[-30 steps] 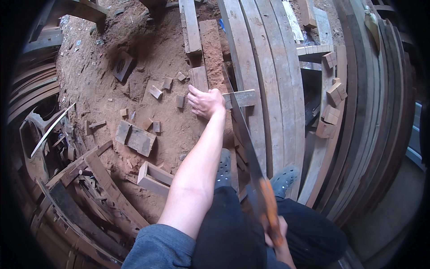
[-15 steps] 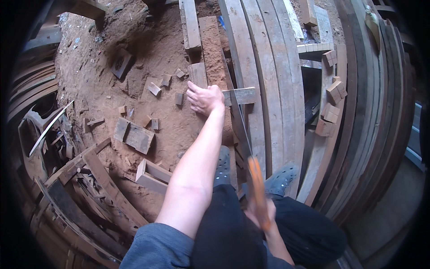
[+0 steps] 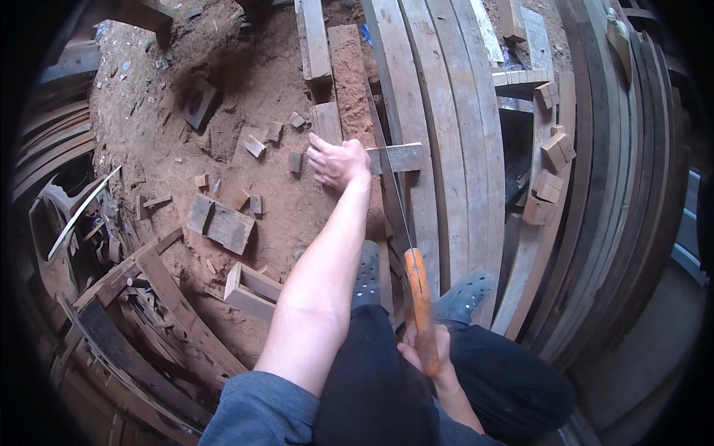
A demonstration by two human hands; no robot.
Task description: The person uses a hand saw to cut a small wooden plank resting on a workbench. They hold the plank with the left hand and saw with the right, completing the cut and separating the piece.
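My left hand is closed on the left end of a short wooden board, which lies crosswise over the long planks. Across that board runs the thin blade of a handsaw, seen nearly edge-on, just right of my fingers. My right hand, low in the picture between my knees, is wrapped round the lower part of the saw's worn orange handle. Whether the teeth have cut into the board I cannot tell. Beneath my left hand, a wooden block juts out on the far side.
Several small offcuts are scattered on the brown dirt at left, near a larger board piece and a wooden frame. Cut blocks sit along a beam at right. Long timbers are stacked beyond. My shoes stand beside the planks.
The saw handle has shifted slightly toward me and is sharper now, having been blurred. My left hand and the board keep almost the same place.
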